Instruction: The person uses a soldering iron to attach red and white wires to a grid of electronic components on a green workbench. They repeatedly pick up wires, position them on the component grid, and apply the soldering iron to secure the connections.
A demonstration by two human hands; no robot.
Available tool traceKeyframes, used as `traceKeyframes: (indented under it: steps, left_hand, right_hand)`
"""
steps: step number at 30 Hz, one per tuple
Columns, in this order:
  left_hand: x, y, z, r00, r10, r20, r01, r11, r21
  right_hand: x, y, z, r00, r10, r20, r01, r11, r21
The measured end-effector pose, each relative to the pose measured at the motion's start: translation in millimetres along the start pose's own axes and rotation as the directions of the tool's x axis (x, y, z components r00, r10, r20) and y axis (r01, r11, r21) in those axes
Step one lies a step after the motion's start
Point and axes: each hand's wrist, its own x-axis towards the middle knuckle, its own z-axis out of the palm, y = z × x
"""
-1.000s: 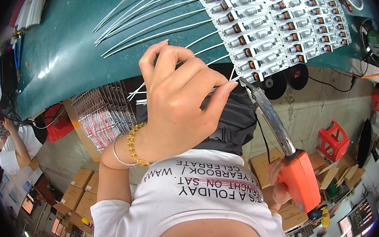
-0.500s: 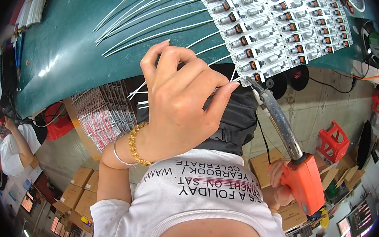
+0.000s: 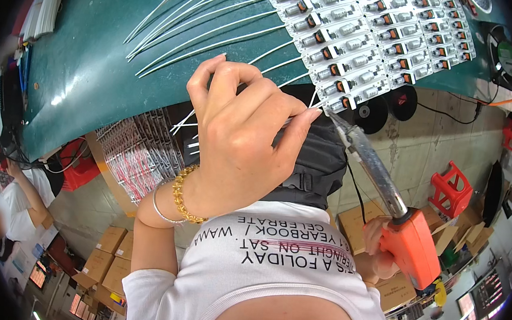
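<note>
So everything hinges on one tiny corner here. My left hand (image 3: 241,123) has thumb and index finger pinched on what looks like the end of a thin white wire (image 3: 316,105), other fingers loosely curled. That wire end points up and right, away from my fingertips, straight at the nearest corner of the panel (image 3: 367,78) of little boards, which sticks out past the edge of the green counter (image 3: 94,81). The rest of the wire is hidden by my hand; a few white ends poke out to its left, but I can't tell which one is mine.

My right hand (image 3: 379,257) is wrapped around the orange grip of the soldering iron (image 3: 386,185), fingers partly hidden behind it. The iron's long axis slants from lower right to upper left, so its tip comes at that same corner from the other side, just beside my thumb. Touching or a hair apart? Can't tell from up here.

Left hand is way nearer the corner; the right only reaches it through the iron's length. IMO the tight bit is the gap between thumb and hot tip. The other wires (image 3: 183,54) fan out leftward over the counter.
</note>
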Motion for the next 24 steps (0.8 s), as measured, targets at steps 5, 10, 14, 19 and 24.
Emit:
traceKeyframes:
  steps: [5,10,14,19,24]
  left_hand:
    - [-1.8,-0.5,-0.8,1.0,-0.01,0.018,0.01,1.0,0.003]
    - [-0.1,0.3,-2.8,0.999,-0.029,0.019,0.03,0.999,-0.025]
    - [3.8,-8.0,-33.4,0.995,-0.003,0.095,0.005,1.0,-0.028]
    - [24.8,-54.8,-97.5,0.999,-0.048,-0.026,0.052,0.978,0.204]
    - [95.4,-160.2,-115.5,0.98,-0.058,-0.19,0.096,0.975,0.201]
  right_hand:
    - [22.5,5.4,17.1,0.971,-0.23,0.067,0.138,0.765,0.629]
    - [57.3,-3.5,24.2,0.968,-0.233,-0.092,0.238,0.738,0.632]
    - [126.3,-22.8,-4.1,0.837,-0.355,-0.417,0.528,0.728,0.438]
    - [245.7,-40.7,-45.3,0.769,-0.085,-0.634,0.319,0.91,0.265]
    - [277.0,-27.1,-55.9,0.743,0.022,-0.669,0.277,0.9,0.337]
